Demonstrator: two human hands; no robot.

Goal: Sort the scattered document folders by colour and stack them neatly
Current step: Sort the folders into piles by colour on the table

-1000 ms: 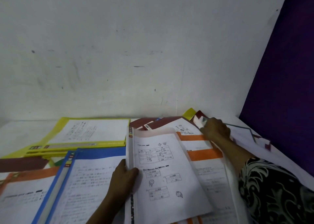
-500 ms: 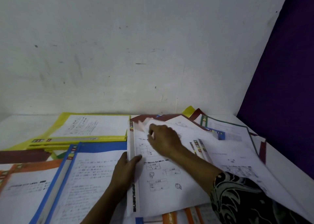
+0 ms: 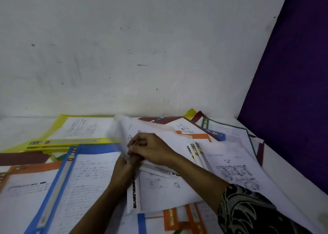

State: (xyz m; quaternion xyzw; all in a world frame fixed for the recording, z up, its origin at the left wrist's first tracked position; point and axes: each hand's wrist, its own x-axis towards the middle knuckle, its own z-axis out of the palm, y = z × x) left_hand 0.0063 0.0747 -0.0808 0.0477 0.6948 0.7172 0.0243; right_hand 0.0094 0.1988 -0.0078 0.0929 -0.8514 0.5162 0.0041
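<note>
Folders spread over a white table [image 3: 19, 127] against a white wall, head view, with a purple panel [image 3: 292, 91] at right.

Centre front: white folder [image 3: 159, 185], flat, spine to the left, printed sheet showing.

Above it: right hand [image 3: 152, 150], fingers curled, pinching a lifted white cover [image 3: 127, 128], which is blurred; impossible to tell whether that cover belongs to the flat folder or to another laid on it. Patterned sleeve [image 3: 248, 210] on that forearm.

At the folder's spine: left hand [image 3: 122, 171], just under the right hand and touching it. Fingers hidden, so grip cannot be told.

Just left: blue folder [image 3: 95, 149], flat, overlapping an orange folder [image 3: 39, 166] further left.

Behind the blue one: yellow stack [image 3: 51, 133], edges roughly aligned, with a maroon folder [image 3: 23, 158] at its near left.

At right: loose heap with a green-edged folder [image 3: 229, 132], orange and maroon pieces, and white sheets, all overlapping.

Under the white folder's near edge: more orange and blue spines.
</note>
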